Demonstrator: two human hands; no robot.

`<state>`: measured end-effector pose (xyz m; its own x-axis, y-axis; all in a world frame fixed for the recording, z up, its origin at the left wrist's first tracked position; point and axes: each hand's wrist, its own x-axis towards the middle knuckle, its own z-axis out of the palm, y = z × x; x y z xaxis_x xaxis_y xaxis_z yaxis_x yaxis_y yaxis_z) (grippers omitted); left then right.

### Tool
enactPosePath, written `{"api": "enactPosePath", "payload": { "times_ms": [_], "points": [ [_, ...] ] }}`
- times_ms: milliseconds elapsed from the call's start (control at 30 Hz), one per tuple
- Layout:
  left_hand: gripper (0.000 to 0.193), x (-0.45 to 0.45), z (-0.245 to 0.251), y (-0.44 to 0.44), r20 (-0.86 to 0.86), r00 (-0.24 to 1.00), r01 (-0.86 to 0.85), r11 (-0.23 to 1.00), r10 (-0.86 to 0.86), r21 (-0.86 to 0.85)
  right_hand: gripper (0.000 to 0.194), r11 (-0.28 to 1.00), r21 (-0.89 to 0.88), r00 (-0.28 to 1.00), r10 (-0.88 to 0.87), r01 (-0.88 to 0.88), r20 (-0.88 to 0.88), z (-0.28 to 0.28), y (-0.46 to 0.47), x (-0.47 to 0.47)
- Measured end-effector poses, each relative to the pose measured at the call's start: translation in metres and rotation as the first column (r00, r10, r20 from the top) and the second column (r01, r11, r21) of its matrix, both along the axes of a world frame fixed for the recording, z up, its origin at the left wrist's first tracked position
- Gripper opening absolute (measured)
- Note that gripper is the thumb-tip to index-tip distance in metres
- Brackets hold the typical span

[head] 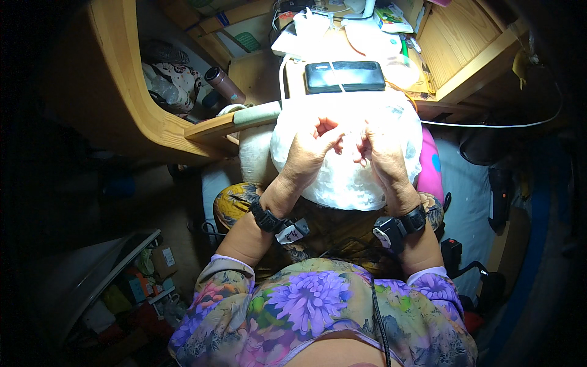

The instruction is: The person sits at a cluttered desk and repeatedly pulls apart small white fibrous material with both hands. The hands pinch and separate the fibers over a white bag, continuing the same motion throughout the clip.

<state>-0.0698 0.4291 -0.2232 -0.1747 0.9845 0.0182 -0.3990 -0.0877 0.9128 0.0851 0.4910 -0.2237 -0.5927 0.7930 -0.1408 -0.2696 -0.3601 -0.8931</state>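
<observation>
Both hands are held close together over a round, white, plastic-covered surface in front of my lap, under a very bright light. My left hand has its thumb and index finger pinched near the middle. Facing it, my right hand has its fingers bent inward. Glare washes out the fingertips, so whether anything small is between them cannot be told. Each wrist carries a black strap with a small device.
Behind the white surface lies a black rectangular case or power bank with a white cable across it. A pinkish-brown flask leans at the left. A wooden rail runs beside the work area, and a white cable stretches right.
</observation>
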Motion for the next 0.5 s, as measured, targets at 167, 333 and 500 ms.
{"api": "enactPosePath", "payload": {
  "times_ms": [167,333,500],
  "points": [
    [0.017,0.000,0.000,0.000,-0.004,1.000,0.002,1.000,-0.002,0.007,0.023,0.954,0.280,0.954,-0.177,0.106,0.242,0.008,-0.001,-0.006],
    [0.017,-0.001,0.000,-0.001,-0.018,1.000,0.022,1.000,-0.023,-0.021,0.023,0.920,0.360,0.928,-0.262,0.157,0.264,0.014,-0.006,-0.009],
    [0.014,0.005,0.002,-0.002,-0.161,0.987,0.024,0.999,-0.028,-0.026,0.019,0.965,0.242,0.979,-0.138,0.098,0.151,0.009,-0.008,-0.009]
  ]
}}
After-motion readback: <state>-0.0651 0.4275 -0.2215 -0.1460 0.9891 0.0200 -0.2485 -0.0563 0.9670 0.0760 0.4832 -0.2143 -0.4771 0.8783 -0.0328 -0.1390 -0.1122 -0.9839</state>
